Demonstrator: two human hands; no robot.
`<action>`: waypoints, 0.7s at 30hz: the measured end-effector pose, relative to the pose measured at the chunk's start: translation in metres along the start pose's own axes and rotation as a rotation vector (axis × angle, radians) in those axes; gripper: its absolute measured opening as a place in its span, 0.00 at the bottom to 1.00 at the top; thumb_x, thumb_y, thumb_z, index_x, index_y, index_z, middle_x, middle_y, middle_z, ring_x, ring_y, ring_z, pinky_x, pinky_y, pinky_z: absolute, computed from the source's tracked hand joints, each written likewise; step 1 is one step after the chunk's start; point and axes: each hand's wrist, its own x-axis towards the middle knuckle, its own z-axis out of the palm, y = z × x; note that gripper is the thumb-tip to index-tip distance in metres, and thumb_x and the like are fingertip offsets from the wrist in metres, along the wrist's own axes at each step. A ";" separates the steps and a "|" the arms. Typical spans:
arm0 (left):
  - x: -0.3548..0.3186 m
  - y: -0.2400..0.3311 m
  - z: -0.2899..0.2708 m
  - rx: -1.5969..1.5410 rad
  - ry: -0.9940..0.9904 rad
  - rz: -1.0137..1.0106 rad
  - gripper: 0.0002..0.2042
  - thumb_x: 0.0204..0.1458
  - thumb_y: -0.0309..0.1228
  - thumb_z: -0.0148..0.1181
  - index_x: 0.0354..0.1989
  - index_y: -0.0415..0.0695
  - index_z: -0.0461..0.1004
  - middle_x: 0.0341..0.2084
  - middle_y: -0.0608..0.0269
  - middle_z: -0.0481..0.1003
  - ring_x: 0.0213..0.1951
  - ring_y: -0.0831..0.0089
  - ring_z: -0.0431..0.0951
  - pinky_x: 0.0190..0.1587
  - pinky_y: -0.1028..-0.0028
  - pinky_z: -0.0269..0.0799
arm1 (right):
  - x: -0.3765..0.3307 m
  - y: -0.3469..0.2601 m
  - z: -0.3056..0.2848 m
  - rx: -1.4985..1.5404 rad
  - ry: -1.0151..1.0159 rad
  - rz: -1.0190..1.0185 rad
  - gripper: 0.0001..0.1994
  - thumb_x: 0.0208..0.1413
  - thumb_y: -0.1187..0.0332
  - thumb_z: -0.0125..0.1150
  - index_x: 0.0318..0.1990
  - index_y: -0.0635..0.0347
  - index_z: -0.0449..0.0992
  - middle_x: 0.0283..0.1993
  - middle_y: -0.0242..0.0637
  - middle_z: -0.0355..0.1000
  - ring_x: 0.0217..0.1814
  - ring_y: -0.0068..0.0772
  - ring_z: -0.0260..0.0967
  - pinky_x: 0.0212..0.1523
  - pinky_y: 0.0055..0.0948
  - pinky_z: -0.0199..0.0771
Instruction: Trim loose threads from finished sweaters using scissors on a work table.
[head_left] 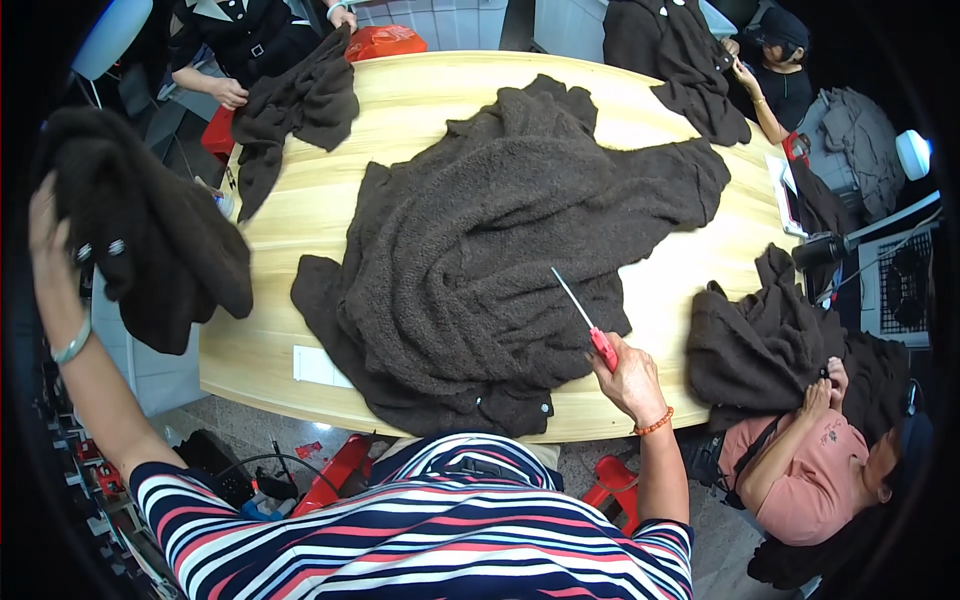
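The person's right hand (630,382) has its grip clamped on the red handle of a slim-bladed tool (603,350), the thin blade pointing forward over a large heap of dark brown cloth (500,230) in the middle of the tabletop (420,95). The left hand (48,235) is far out to the side, against the outer side of a dark brown garment (170,240) with two pale buttons; its fingers are blurred, so I cannot tell whether that grip is closed on the cloth. This garment hangs at the left end, hiding part of the tabletop's edge. The heap covers most of the centre and spreads to the near edge, while a white slip (318,366) lies partly under it at the near left. Co-workers crowd the other sides: one at the far left holds a dark cloth (300,105), another at the far right has a dark garment with pale buttons (690,80), and one in a pink top (800,475) handles a bunched dark piece (750,345) near the right hand. Beyond the right edge stands a desk lamp (913,155); a red bag (385,43) sits past the far edge.
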 end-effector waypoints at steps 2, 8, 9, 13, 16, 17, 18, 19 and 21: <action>-0.048 0.035 0.079 0.078 -0.017 0.015 0.14 0.56 0.26 0.58 0.49 0.33 0.72 0.43 0.53 0.76 0.39 0.68 0.79 0.42 0.69 0.79 | 0.008 0.000 0.008 0.050 0.022 -0.058 0.10 0.56 0.62 0.60 0.42 0.54 0.73 0.28 0.52 0.74 0.34 0.59 0.74 0.37 0.49 0.72; -0.123 -0.059 0.302 0.277 0.010 -0.054 0.36 0.44 0.31 0.70 0.62 0.40 0.58 0.40 0.60 0.75 0.36 0.72 0.77 0.38 0.73 0.73 | 0.011 0.002 0.005 0.063 -0.053 -0.034 0.12 0.56 0.63 0.60 0.44 0.56 0.73 0.30 0.53 0.74 0.36 0.60 0.73 0.38 0.48 0.71; -0.139 -0.080 0.314 0.505 -0.109 -0.054 0.36 0.42 0.33 0.71 0.62 0.42 0.60 0.40 0.60 0.74 0.36 0.71 0.75 0.39 0.73 0.73 | 0.010 0.003 0.005 0.082 -0.043 -0.022 0.11 0.56 0.63 0.60 0.44 0.57 0.73 0.30 0.53 0.74 0.35 0.60 0.73 0.37 0.48 0.71; -0.243 -0.190 0.318 0.707 -0.520 0.095 0.32 0.46 0.50 0.69 0.45 0.30 0.73 0.30 0.55 0.77 0.35 0.70 0.77 0.38 0.71 0.75 | 0.015 0.001 0.006 0.088 -0.050 -0.017 0.11 0.56 0.63 0.60 0.43 0.57 0.73 0.29 0.53 0.74 0.35 0.60 0.73 0.36 0.48 0.71; -0.306 -0.190 0.312 0.585 -0.643 -0.924 0.35 0.49 0.63 0.59 0.43 0.35 0.74 0.27 0.52 0.79 0.27 0.67 0.81 0.27 0.73 0.77 | 0.025 0.000 0.006 0.117 -0.067 -0.044 0.10 0.56 0.64 0.60 0.42 0.57 0.73 0.29 0.53 0.73 0.35 0.60 0.73 0.36 0.48 0.71; -0.319 -0.194 0.308 0.397 -0.600 -1.010 0.30 0.52 0.58 0.59 0.43 0.37 0.72 0.28 0.52 0.79 0.28 0.69 0.81 0.28 0.75 0.77 | 0.030 -0.002 0.006 0.110 -0.077 -0.068 0.10 0.56 0.64 0.60 0.42 0.57 0.73 0.28 0.53 0.73 0.35 0.60 0.73 0.36 0.47 0.71; -0.327 -0.203 0.300 0.125 -0.559 -1.048 0.20 0.55 0.48 0.62 0.39 0.41 0.72 0.27 0.57 0.78 0.29 0.71 0.80 0.30 0.76 0.76 | 0.034 -0.005 0.004 0.101 -0.084 -0.094 0.10 0.56 0.64 0.61 0.43 0.57 0.73 0.28 0.53 0.73 0.35 0.60 0.73 0.35 0.47 0.71; -0.335 -0.205 0.303 0.000 -0.493 -0.987 0.15 0.56 0.43 0.62 0.38 0.43 0.72 0.27 0.60 0.77 0.29 0.71 0.80 0.31 0.76 0.76 | 0.036 -0.007 0.003 0.100 -0.085 -0.099 0.10 0.56 0.64 0.61 0.43 0.57 0.73 0.28 0.53 0.73 0.35 0.60 0.73 0.35 0.47 0.71; -0.343 -0.202 0.314 -0.133 -0.430 -0.905 0.10 0.58 0.37 0.62 0.38 0.44 0.72 0.26 0.63 0.76 0.29 0.72 0.80 0.31 0.77 0.76 | 0.038 -0.011 -0.005 0.108 -0.105 -0.128 0.12 0.55 0.62 0.62 0.43 0.55 0.73 0.28 0.51 0.74 0.34 0.57 0.73 0.35 0.48 0.72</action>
